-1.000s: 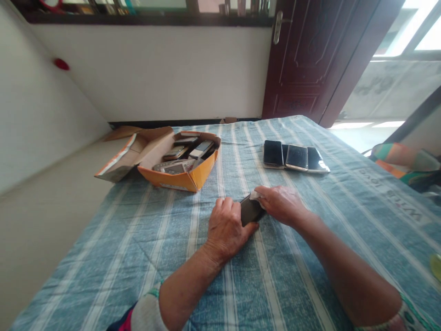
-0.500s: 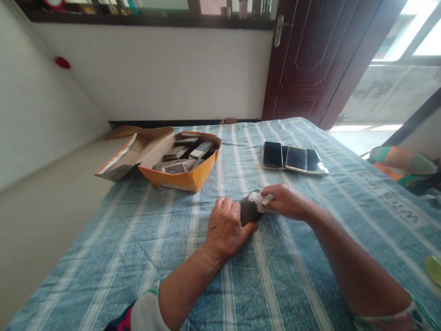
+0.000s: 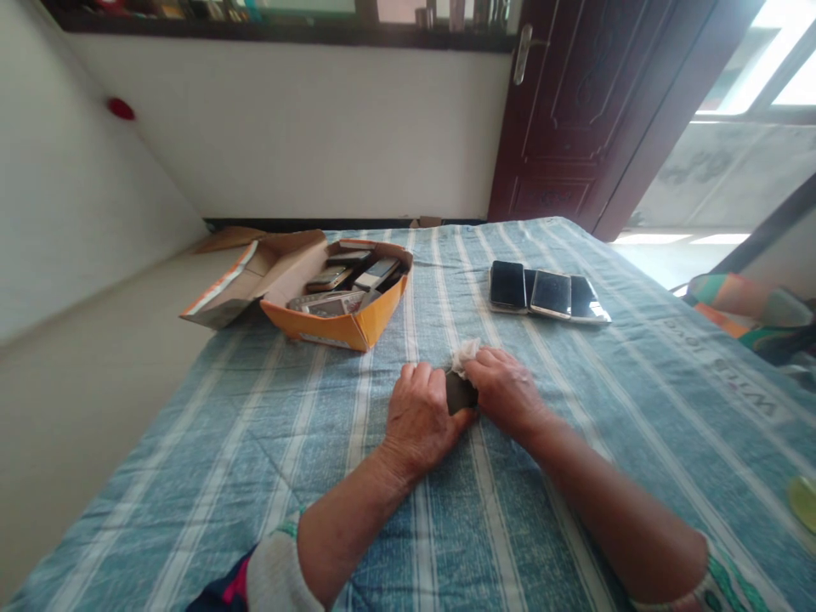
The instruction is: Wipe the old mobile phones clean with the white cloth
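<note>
My left hand [image 3: 421, 416] grips a dark grey mobile phone [image 3: 460, 393] low over the striped cloth, fingers over its far edge and thumb along the near one. A crumpled white tissue [image 3: 465, 355] is bunched in my right hand [image 3: 507, 389], which presses it against the phone's right end. Both hands hide much of the phone. Beyond them to the left stands an open orange cardboard box [image 3: 331, 331] holding several phones [image 3: 377, 274]. To the right, several phones lie overlapping in a row, a black-screened one [image 3: 508, 283] at the left end.
A blue and white striped cloth [image 3: 319, 476] covers the surface under my hands. The box's brown flap [image 3: 248, 276] spreads out to the left. A dark red door [image 3: 574, 110] stands behind. At the right edge is a yellow-green round thing [image 3: 801, 500].
My right hand has moved left with the tissue, over the phone's far edge, covering more of it. My left hand keeps its grip. The view has shifted slightly.
</note>
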Demonstrator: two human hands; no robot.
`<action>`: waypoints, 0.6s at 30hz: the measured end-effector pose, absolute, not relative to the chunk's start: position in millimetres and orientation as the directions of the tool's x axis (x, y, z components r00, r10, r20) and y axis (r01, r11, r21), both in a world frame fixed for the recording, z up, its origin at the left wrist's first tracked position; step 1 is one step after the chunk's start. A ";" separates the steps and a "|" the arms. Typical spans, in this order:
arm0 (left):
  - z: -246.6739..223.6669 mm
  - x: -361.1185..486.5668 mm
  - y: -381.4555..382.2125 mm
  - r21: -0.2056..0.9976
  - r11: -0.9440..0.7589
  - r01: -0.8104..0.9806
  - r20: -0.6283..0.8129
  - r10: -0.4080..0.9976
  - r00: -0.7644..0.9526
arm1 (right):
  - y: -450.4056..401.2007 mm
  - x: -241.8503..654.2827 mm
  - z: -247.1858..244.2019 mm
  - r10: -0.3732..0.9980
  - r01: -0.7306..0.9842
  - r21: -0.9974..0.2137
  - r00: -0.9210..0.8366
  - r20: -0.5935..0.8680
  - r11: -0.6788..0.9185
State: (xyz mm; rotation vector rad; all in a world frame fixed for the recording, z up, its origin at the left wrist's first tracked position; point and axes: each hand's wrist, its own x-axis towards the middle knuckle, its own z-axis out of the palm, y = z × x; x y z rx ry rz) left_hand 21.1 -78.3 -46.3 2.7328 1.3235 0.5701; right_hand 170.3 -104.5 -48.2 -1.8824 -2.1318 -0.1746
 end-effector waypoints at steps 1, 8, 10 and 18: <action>-47.0 20.8 -77.8 0.200 -0.637 0.745 0.313 0.762 0.567 | -105.1 168.9 -48.9 0.945 0.984 -0.097 -0.112 0.307 0.148; -47.3 21.6 -77.3 0.188 -0.645 0.740 0.355 0.748 0.561 | -109.1 164.0 -51.8 0.886 0.966 -0.030 -0.223 0.406 0.256; -47.0 21.4 -77.6 0.194 -0.646 0.738 0.360 0.747 0.559 | -112.1 158.3 -52.3 0.862 0.952 -0.016 -0.270 0.429 0.306; -48.0 20.6 -77.2 0.238 -0.624 0.744 0.353 0.769 0.532 | -109.0 170.0 -53.3 0.830 0.951 -0.139 -0.163 0.533 0.276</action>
